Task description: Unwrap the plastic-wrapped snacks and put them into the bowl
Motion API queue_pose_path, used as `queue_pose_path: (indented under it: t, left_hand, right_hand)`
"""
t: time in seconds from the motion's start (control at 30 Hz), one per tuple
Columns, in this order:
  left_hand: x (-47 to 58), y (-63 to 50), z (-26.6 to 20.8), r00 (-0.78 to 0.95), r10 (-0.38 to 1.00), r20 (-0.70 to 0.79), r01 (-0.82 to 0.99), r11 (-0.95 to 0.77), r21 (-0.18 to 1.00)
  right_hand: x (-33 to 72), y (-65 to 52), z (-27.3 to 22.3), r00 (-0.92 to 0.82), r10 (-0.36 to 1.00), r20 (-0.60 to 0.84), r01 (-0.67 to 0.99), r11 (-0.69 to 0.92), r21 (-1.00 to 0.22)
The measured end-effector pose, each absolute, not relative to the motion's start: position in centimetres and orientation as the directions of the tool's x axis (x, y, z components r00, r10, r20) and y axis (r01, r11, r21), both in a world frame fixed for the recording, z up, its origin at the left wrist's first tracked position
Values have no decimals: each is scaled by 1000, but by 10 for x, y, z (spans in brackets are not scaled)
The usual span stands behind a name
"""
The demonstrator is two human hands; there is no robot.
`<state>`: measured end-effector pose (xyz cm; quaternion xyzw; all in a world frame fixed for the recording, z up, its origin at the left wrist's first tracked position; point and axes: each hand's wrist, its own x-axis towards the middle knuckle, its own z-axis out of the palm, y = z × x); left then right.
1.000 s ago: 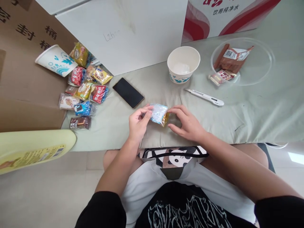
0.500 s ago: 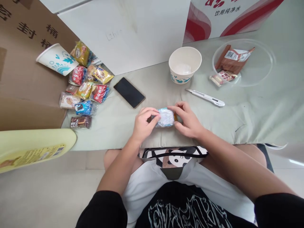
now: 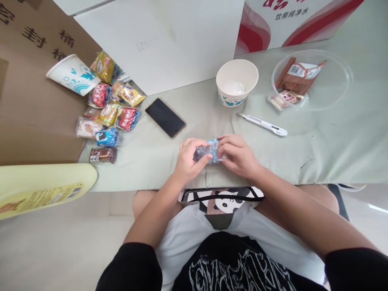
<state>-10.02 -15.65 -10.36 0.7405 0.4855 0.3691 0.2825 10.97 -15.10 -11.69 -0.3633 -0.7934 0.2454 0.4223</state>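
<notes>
Between my hands, low over the green cloth, is a small snack packet (image 3: 213, 150) in clear and blue wrapping, with a dark part at its left end. My left hand (image 3: 192, 157) closes on that left end, thumb in front and fingers behind. At the right end, the bent fingers of my right hand (image 3: 236, 153) pinch the wrapper and cover part of it. Behind my hands stands a paper bowl (image 3: 236, 83) with some clear plastic inside. A white utility knife (image 3: 263, 124) lies to the right, and a dark phone (image 3: 165, 117) to the left.
Several wrapped snacks (image 3: 117, 115) spill from a tipped paper cup (image 3: 72, 75) at the left. A yellow bottle (image 3: 45, 190) juts in nearby. At the right, a clear plastic lid (image 3: 336, 103) lies by brown packets (image 3: 300, 76). White boxes (image 3: 163, 44) wall off the back.
Both hands have closed in on the packet. My left hand has shifted right over its end, and my right fingers have curled onto the wrapper. The packet shows a different, darker side.
</notes>
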Motion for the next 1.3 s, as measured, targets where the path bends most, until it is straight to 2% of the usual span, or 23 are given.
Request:
queue_pose_path:
  t: [0.1, 0.17, 0.27, 0.4, 0.5, 0.6, 0.67, 0.7, 0.73, 0.77, 0.8, 0.83, 0.87, 0.9, 0.97, 1.0, 1.07, 1.13, 1.17, 1.23, 1.3]
  left_hand:
    - [-102, -150, -107, 266, 941, 209, 609, -332, 720]
    - [-105, -146, -108, 291, 935, 201, 614, -344, 710]
    - [-110, -142, -108, 291, 922, 254, 512, -374, 773]
    - [-117, -141, -103, 87, 962, 261, 333, -275, 902]
    - [-121, -139, -98, -177, 979, 101, 38, -96, 995]
    - [-127, -135, -94, -352, 919, -179, -168, 126, 978]
    - [-133, -134, -93, -429, 871, -240, -107, 215, 971]
    - [-136, -133, -93, -481, 860, -170, -10, 188, 982]
    - [-138, -134, -93, -515, 857, -27, 130, 110, 985]
    - [-140, -135, -93, -492, 855, 163, 298, -11, 954]
    - [-141, -136, -93, -384, 855, 349, 459, -151, 875]
    - [-141, -137, -93, -201, 855, 478, 577, -291, 763]
    - [-141, -138, -93, 19, 852, 524, 631, -417, 654]
    - [-139, -139, -93, 223, 839, 496, 634, -512, 580]
    - [-136, -140, -94, 455, 810, 371, 601, -586, 543]
    - [-135, -141, -94, 484, 813, 322, 597, -576, 558]
    - [-132, -142, -94, 470, 841, 266, 582, -523, 623]
    - [-130, -144, -93, 435, 872, 223, 545, -453, 706]
    - [-128, -146, -93, 413, 889, 199, 513, -408, 756]
    - [-125, -148, -93, 347, 928, 137, 427, -287, 858]
    - [-122, -150, -92, 233, 970, 75, 314, -148, 938]
  right_hand:
    - [123, -145, -114, -244, 837, 489, 285, 544, -789]
    - [134, -141, -112, -184, 859, 477, 241, 510, -826]
    - [148, -138, -110, -147, 883, 447, 281, 470, -836]
    - [157, -136, -112, -132, 905, 405, 421, 421, -804]
    - [161, -134, -115, -118, 918, 379, 468, 388, -794]
    - [167, -133, -114, -50, 930, 363, 530, 333, -780]
    - [169, -134, -109, 65, 899, 433, 570, 323, -756]
    - [169, -135, -106, 114, 864, 490, 586, 340, -736]
    - [168, -137, -103, 134, 826, 547, 601, 371, -708]
    - [166, -139, -101, 115, 798, 591, 616, 409, -673]
    - [162, -140, -99, 50, 788, 613, 628, 453, -633]
    - [159, -141, -99, -56, 791, 609, 636, 498, -589]
    - [155, -142, -100, -179, 795, 580, 641, 541, -545]
    - [151, -141, -103, -289, 793, 536, 645, 575, -503]
    - [147, -138, -109, -390, 798, 459, 677, 586, -444]
    - [147, -136, -111, -357, 819, 450, 717, 549, -430]
    - [149, -130, -114, -153, 858, 490, 808, 394, -439]
    - [151, -129, -112, 65, 839, 540, 838, 247, -486]
    - [151, -130, -110, 120, 827, 549, 827, 223, -516]
    - [146, -138, -105, 101, 845, 525, 769, 268, -580]
    - [136, -153, -103, -22, 893, 449, 679, 343, -649]
